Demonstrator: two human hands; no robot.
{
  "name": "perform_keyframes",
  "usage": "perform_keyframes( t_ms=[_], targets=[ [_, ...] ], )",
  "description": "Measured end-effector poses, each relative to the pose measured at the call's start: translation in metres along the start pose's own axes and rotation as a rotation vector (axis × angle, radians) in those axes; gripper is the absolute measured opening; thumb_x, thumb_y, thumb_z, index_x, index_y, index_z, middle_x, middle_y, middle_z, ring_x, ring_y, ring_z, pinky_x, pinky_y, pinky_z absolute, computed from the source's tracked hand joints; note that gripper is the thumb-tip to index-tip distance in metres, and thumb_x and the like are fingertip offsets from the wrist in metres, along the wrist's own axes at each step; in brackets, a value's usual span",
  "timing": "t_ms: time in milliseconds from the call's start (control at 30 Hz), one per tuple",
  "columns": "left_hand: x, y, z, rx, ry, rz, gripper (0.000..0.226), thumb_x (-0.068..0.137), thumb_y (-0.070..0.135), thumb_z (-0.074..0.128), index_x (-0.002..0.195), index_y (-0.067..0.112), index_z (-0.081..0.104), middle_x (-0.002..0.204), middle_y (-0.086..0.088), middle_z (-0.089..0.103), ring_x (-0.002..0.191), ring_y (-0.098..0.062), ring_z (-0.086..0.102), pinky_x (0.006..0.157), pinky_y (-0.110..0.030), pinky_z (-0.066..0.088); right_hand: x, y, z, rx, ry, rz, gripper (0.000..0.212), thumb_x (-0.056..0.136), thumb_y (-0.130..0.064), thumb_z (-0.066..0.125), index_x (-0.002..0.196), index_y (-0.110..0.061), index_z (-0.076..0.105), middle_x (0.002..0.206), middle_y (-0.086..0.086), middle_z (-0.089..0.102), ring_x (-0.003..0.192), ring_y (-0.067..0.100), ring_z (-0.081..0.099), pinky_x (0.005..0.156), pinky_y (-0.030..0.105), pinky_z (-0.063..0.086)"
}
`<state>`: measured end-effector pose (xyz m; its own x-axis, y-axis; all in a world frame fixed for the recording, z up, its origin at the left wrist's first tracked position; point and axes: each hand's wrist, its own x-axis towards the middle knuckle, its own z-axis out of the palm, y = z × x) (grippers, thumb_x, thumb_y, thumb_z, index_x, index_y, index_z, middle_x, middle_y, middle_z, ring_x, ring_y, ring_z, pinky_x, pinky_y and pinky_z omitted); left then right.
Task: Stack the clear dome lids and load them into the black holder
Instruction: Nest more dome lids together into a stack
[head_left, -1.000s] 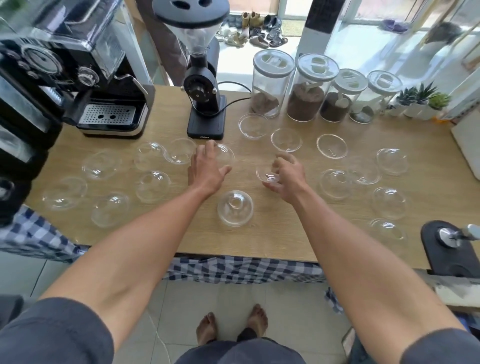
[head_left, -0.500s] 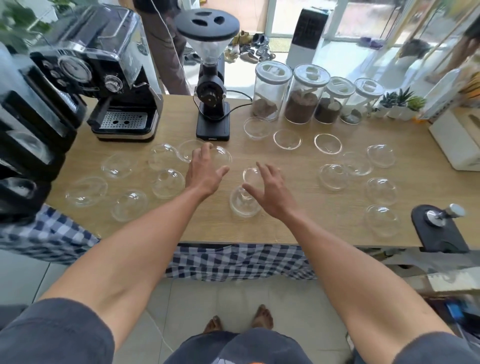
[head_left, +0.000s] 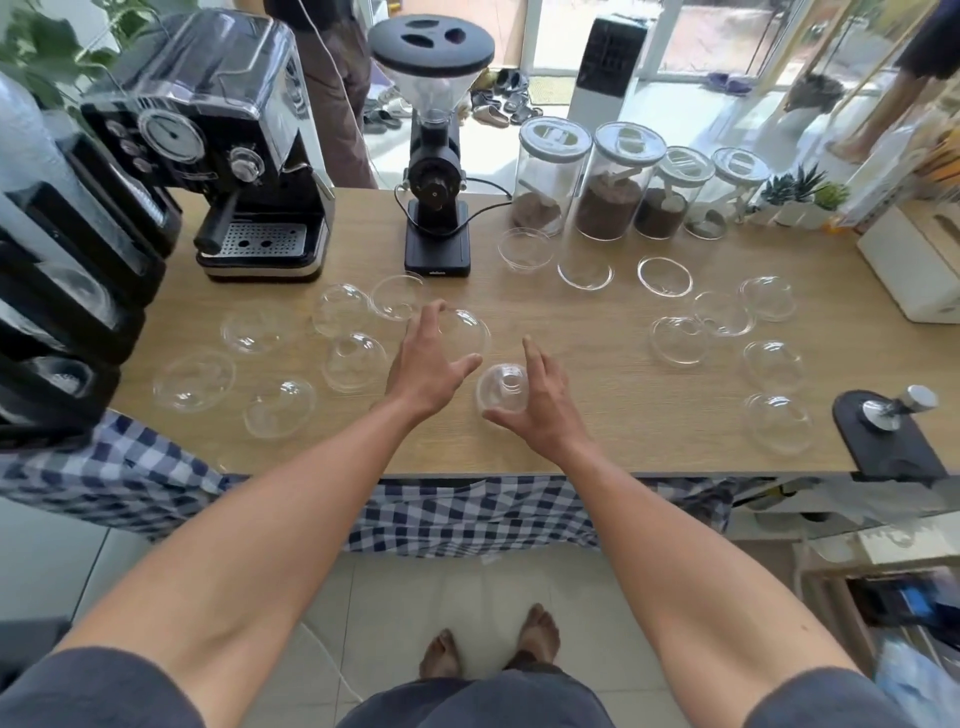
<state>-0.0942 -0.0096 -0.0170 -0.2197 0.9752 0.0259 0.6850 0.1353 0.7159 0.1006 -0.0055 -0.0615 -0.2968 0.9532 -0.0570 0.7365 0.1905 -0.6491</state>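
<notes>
Clear plastic dome lids are scattered over the wooden table (head_left: 597, 431), and places are given here from the black coffee grinder (head_left: 435, 156) standing at the table's far edge. At the far left of the grinder, a stacked black holder (head_left: 57, 291) is seen at the picture's edge, and beside it an espresso machine (head_left: 228, 150) is set on the table. Nearer the person and left of the grinder, a group of lids (head_left: 270, 364) is laid out apart from one another. Just in front of the grinder, the left hand (head_left: 431, 364) is held over a lid (head_left: 467, 332) with its fingers spread and nearly straight; whether the lid is touched cannot be told, and nothing is gripped. A little right of that, and further towards the near edge, a small stack of lids (head_left: 503, 387) is cupped by the right hand (head_left: 540, 400), with the thumb at its near side and the fingers along its right side. To the right of the grinder, four lidded glass jars (head_left: 613, 182) are lined along the far edge, and more lids (head_left: 727, 332) are spread in front of them. At the far right, a black tamping stand (head_left: 883, 431) is placed at the table's near edge.
</notes>
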Motion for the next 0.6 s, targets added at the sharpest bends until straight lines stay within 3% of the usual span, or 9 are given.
perform_keyframes(
  t_ms=[133, 233, 367, 600],
  targets=[
    [-0.006, 0.012, 0.009, 0.006, -0.045, 0.051, 0.088, 0.08, 0.044, 0.087, 0.151, 0.017, 0.041, 0.15, -0.003, 0.053, 0.138, -0.025, 0.051, 0.11, -0.037, 0.042, -0.016, 0.008, -0.02, 0.022, 0.069, 0.064, 0.096, 0.091, -0.035, 0.072, 0.166, -0.011, 0.017, 0.166, 0.014, 0.032, 0.152, 0.031, 0.03, 0.124, 0.045, 0.03],
    [-0.013, 0.024, 0.025, 0.017, -0.124, 0.065, 0.093, 0.077, 0.048, 0.088, 0.152, 0.016, 0.042, 0.151, -0.002, 0.053, 0.139, -0.025, 0.051, 0.113, -0.04, 0.044, -0.027, 0.017, -0.039, 0.088, 0.126, 0.203, 0.073, 0.096, -0.023, 0.057, 0.162, -0.012, 0.03, 0.158, 0.013, 0.044, 0.143, 0.029, 0.046, 0.117, 0.046, 0.042],
    [-0.026, 0.027, 0.048, 0.044, -0.2, 0.053, 0.093, 0.077, 0.046, 0.088, 0.153, 0.018, 0.042, 0.148, -0.001, 0.054, 0.138, -0.024, 0.05, 0.111, -0.038, 0.044, -0.027, 0.026, -0.053, 0.126, 0.2, 0.277, 0.054, 0.099, -0.017, 0.052, 0.153, -0.01, 0.047, 0.142, 0.014, 0.059, 0.126, 0.027, 0.059, 0.106, 0.043, 0.05],
    [-0.038, 0.023, 0.071, 0.046, -0.173, -0.028, 0.091, 0.077, 0.035, 0.09, 0.153, 0.022, 0.042, 0.147, 0.002, 0.054, 0.139, -0.025, 0.046, 0.111, -0.04, 0.041, -0.013, 0.029, -0.048, 0.194, 0.064, 0.29, 0.047, 0.104, -0.02, 0.052, 0.15, -0.014, 0.052, 0.14, 0.011, 0.063, 0.121, 0.023, 0.062, 0.098, 0.032, 0.046]
  ],
)
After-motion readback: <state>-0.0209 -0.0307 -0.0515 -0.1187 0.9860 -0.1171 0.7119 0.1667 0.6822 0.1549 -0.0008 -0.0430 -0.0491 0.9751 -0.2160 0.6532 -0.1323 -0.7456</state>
